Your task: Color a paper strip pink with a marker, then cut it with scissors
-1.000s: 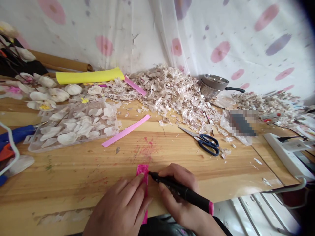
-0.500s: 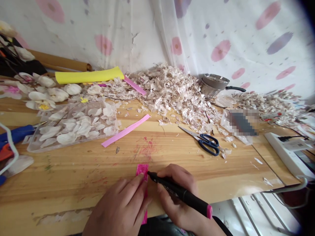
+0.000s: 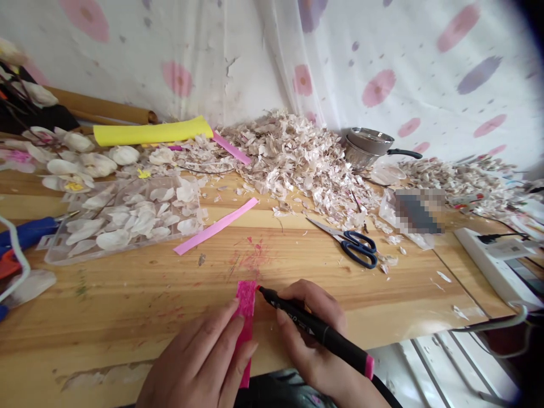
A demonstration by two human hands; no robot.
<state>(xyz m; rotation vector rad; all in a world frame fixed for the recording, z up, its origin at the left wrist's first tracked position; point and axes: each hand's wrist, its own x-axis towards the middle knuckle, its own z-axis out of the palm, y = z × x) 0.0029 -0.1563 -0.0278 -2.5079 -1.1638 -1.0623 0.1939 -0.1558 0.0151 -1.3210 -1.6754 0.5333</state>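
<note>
Hot-pink paper strip (image 3: pixel 245 303) lay on the wooden desk (image 3: pixel 127 300) beneath my left hand (image 3: pixel 199 354), fingers pressing flat, while my right hand (image 3: pixel 312 340) gripped a black marker (image 3: pixel 317 330), its tip at the strip's edge.

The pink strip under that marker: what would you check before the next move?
1. Left hand steadying the strip: ok, its fingers rest on it.
2. Marker secure in the right hand: ok, held between fingers and thumb.
3. Marker tip on the strip: cannot tell, it sits right at the strip's edge.
4. Strip lying flat on the table: ok.
5. Scissors away from the hands: ok, they lie apart from both.
</note>
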